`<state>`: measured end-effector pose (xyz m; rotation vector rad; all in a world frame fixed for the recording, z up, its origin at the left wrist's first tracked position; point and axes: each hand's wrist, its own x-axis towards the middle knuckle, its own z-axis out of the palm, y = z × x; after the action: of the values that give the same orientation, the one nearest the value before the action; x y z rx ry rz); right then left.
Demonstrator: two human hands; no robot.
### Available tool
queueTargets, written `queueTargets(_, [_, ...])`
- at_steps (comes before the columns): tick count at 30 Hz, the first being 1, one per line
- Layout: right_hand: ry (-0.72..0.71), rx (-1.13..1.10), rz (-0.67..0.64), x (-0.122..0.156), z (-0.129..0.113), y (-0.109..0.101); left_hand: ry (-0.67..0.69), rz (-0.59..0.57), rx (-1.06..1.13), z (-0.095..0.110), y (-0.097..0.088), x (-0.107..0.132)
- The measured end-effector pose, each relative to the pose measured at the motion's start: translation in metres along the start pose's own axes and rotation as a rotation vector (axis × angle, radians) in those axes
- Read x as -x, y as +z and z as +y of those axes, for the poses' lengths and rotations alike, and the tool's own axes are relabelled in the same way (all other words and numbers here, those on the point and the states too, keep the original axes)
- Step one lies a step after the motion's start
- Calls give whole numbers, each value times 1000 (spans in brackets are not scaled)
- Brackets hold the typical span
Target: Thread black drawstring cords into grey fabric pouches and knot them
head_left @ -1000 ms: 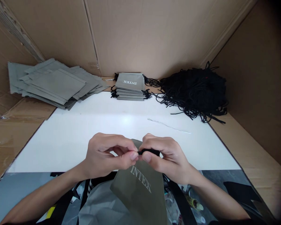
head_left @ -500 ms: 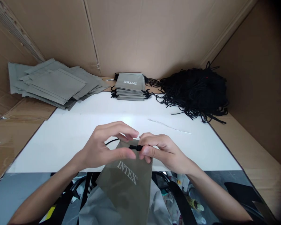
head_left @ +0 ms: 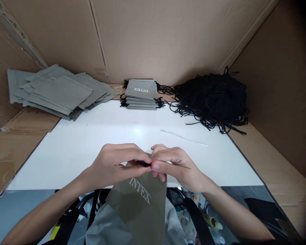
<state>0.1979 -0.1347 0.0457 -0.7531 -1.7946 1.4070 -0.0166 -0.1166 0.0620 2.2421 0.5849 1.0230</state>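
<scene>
A grey-green drawstring bag [head_left: 153, 204] printed INTEX hangs over the table's front edge toward my lap. At its top, my left hand [head_left: 119, 163] is closed, thumb and fingers pinching a black cord [head_left: 143, 163]. Directly beside it, my right hand [head_left: 173, 165] pinches the same cord's end, its thumb tip touching my left fingertips. The lower fingers of the right hand lie against the bag's top corner. Both pinches largely hide the cord, so its knot or end cannot be made out.
Flat grey bags [head_left: 58, 92] are piled at the back left. Finished-looking INTEX bags with black cords form a stack [head_left: 141, 95] at the back centre. A heap of black cords [head_left: 211, 98] lies back right. A thin wire loop [head_left: 183, 137] rests on the white table [head_left: 91, 136]. Cardboard walls surround it.
My left hand has closed from an open pose onto the black cord, its fingers coming down to meet the right fingertips. The right hand keeps its pinch, almost unmoved.
</scene>
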Motion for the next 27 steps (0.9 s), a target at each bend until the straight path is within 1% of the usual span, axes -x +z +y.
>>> queueTargets(5, [-27,10,16,1,-2,2,-34,140,-2,4,7,5])
queueTargets(9, [-69,35,17,0,-4,2,-60,185,52,3,10,6])
queueTargets(12, [-118,187,9,2,-5,-2,-51,155,119,-1,8,6])
queueTargets(15, [-176,389,28,6,-6,-6,-57,110,179,-4,0,7])
queueTargets(17, [-203,494,55,9,-7,-8,-108,119,192,-3,-6,8])
queueTargets(19, [-227,569,80,11,-8,-7,-166,119,149,0,-12,9])
queueTargets(21, [-251,610,102,11,-9,-5,-197,79,58,5,-16,9])
queueTargets(23, [-262,616,119,11,-10,-3,-205,11,-17,11,-16,8])
queueTargets(25, [-260,597,139,11,-9,-2,-212,-37,-46,15,-14,8])
queueTargets(27, [-252,580,155,11,-9,-1,-221,-47,-45,16,-10,7])
